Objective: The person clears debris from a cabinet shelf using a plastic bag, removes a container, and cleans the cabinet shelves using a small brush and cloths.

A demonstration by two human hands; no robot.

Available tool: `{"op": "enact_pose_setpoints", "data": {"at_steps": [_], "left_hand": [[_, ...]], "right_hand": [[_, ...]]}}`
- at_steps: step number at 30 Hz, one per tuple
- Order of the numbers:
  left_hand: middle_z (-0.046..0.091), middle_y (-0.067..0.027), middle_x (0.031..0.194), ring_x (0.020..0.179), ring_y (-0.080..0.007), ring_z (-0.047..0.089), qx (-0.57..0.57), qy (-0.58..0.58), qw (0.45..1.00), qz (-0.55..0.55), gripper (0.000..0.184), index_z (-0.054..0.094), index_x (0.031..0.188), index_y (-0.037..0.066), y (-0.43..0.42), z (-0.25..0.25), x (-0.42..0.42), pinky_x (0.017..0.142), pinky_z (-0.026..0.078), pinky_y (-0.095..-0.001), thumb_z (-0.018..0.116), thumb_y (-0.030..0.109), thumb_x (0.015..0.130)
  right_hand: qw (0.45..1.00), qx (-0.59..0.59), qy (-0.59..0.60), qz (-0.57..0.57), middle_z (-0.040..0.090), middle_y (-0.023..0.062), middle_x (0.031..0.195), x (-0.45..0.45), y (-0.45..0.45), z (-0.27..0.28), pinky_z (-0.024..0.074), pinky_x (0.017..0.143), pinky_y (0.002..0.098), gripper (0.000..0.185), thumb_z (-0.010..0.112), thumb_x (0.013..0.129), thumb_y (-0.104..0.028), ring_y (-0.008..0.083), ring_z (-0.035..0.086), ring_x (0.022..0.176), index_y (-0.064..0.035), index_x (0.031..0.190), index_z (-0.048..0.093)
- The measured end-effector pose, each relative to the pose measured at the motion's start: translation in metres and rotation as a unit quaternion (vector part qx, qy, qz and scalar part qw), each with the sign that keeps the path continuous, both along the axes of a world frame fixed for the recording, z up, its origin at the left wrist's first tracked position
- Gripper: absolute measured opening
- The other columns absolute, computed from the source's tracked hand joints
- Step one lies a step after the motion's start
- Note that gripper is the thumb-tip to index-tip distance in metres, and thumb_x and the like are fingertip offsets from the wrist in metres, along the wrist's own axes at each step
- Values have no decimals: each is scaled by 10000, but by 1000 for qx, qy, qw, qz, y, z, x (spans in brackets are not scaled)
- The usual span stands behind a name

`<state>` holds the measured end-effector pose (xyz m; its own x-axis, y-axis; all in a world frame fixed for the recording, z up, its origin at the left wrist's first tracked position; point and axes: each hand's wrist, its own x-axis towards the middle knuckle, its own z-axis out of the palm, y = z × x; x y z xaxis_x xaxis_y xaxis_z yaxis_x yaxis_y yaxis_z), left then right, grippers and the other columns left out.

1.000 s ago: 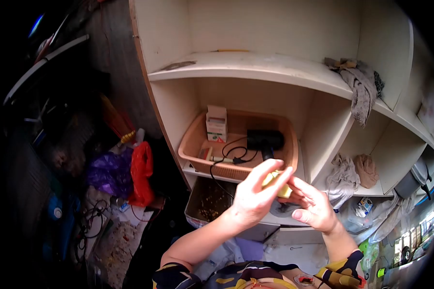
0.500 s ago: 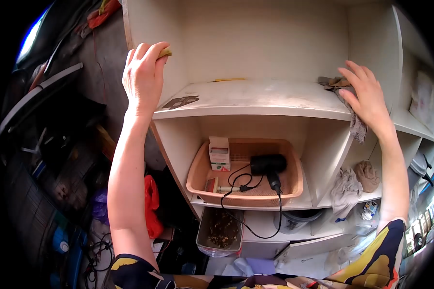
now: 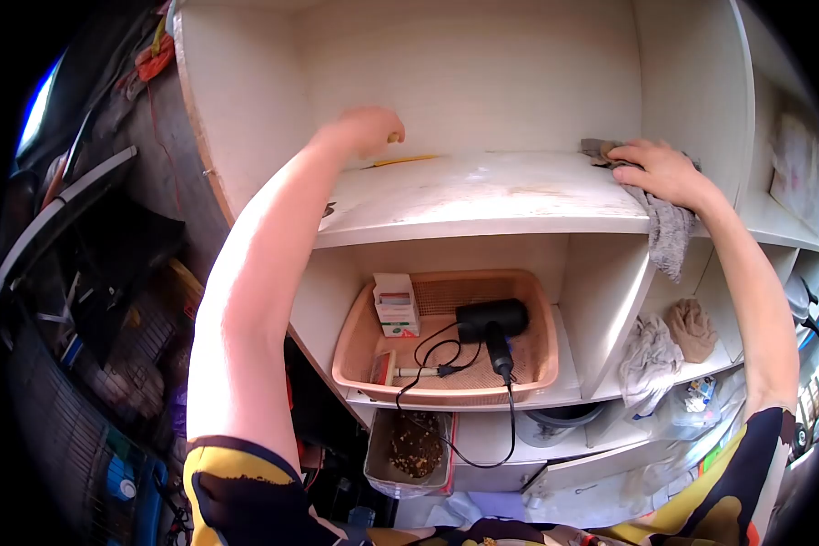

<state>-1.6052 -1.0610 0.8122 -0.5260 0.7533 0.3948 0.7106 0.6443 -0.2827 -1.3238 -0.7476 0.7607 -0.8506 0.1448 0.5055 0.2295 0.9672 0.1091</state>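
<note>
My left hand (image 3: 364,130), slightly blurred, is inside the upper compartment above the white shelf (image 3: 519,191). Its fingers are closed round a small yellowish piece (image 3: 394,137) whose kind I cannot make out. A thin yellow stick (image 3: 405,161) lies at the back of the shelf, just below that hand. On the right end of the shelf, my right hand (image 3: 662,173) has its fingers curled down on a crumpled grey rag (image 3: 670,237), which hangs over the front edge. Brown smudges mark the shelf surface, and a dark patch (image 3: 328,209) is partly hidden by my left forearm.
Below sits an orange plastic basket (image 3: 446,397) with a black hair dryer (image 3: 493,320), its cord and a small white box (image 3: 397,305). Lower stands a bin (image 3: 373,455) with debris. More cloths (image 3: 651,364) lie at right; dark clutter fills the left.
My left hand has moved right and inward from the cabinet's left side, carrying the yellowish piece. My right hand has lowered onto the rag. The view has shifted slightly.
</note>
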Motion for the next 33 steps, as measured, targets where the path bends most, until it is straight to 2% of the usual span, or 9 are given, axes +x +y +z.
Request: {"op": "enact_pose_setpoints", "data": {"at_steps": [2, 5, 9, 11, 17, 27, 30, 32, 33], "left_hand": [[654, -68, 1040, 996, -270, 593, -64, -40, 996, 50, 449, 640, 1118, 124, 14, -7, -9, 819, 480, -388, 521, -50, 722], [658, -53, 1054, 985, -255, 602, -137, -59, 984, 94, 395, 647, 1095, 126, 25, -11, -16, 808, 484, -380, 575, -5, 729], [661, -68, 1043, 965, -254, 612, -113, -28, 989, 88, 355, 648, 1078, 122, 22, -16, -19, 792, 489, -375, 630, 47, 732], [667, -85, 1020, 943, -262, 623, -150, -24, 982, 115, 303, 657, 1031, 110, 22, -12, -15, 779, 492, -380, 661, 72, 731], [678, -103, 925, 888, -274, 636, -124, -41, 988, 81, 204, 669, 919, 106, 26, -23, -33, 715, 493, -395, 621, 42, 732], [661, -133, 913, 897, -312, 623, -174, 28, 981, 82, 200, 663, 874, 68, 24, -21, -7, 735, 492, -401, 582, 15, 699], [654, -152, 902, 867, -335, 618, -120, 14, 991, 63, 197, 650, 869, 39, 14, -19, -21, 728, 490, -409, 594, 23, 681], [661, -128, 892, 814, -280, 633, 6, 7, 999, -45, 166, 648, 898, 37, 5, -12, -33, 712, 498, -381, 600, 72, 743], [661, -128, 892, 814, -280, 633, 8, 8, 999, -42, 166, 648, 898, 37, 0, -6, -29, 712, 498, -381, 600, 72, 743]], "right_hand": [[1000, -19, 4, 17, 559, 73, 1253, 1, 3, -1, 388, 969, 428, 487, 493, 835, -482, 366, 495, 1092, -157, 1178, 611], [1000, -11, 21, 8, 562, 61, 1245, 3, -1, -4, 389, 961, 438, 477, 487, 838, -485, 362, 496, 1079, -173, 1176, 614], [999, -11, 29, 14, 566, 61, 1242, -1, 3, -6, 388, 963, 439, 476, 485, 837, -486, 366, 496, 1083, -173, 1168, 621], [999, -5, 28, 19, 574, 58, 1233, -3, 5, -5, 385, 965, 443, 475, 486, 834, -488, 366, 495, 1089, -179, 1166, 627], [999, -15, 32, 5, 578, 50, 1232, 2, -1, -6, 386, 963, 455, 469, 490, 832, -486, 366, 490, 1105, -185, 1160, 636], [998, -54, 9, -5, 546, 47, 1272, 4, -5, -2, 366, 977, 441, 451, 513, 839, -460, 321, 479, 1131, -168, 1164, 623], [999, -49, 18, -2, 552, 36, 1261, 4, -4, -3, 371, 974, 436, 443, 517, 835, -455, 318, 486, 1117, -166, 1152, 632], [998, -36, 45, 11, 606, 19, 1190, 1, 0, -4, 418, 943, 433, 432, 519, 809, -473, 326, 524, 1120, -198, 1108, 667], [998, -34, 46, 15, 606, 19, 1190, 0, 0, -3, 418, 943, 433, 432, 519, 809, -473, 326, 524, 1120, -198, 1108, 667]]}}
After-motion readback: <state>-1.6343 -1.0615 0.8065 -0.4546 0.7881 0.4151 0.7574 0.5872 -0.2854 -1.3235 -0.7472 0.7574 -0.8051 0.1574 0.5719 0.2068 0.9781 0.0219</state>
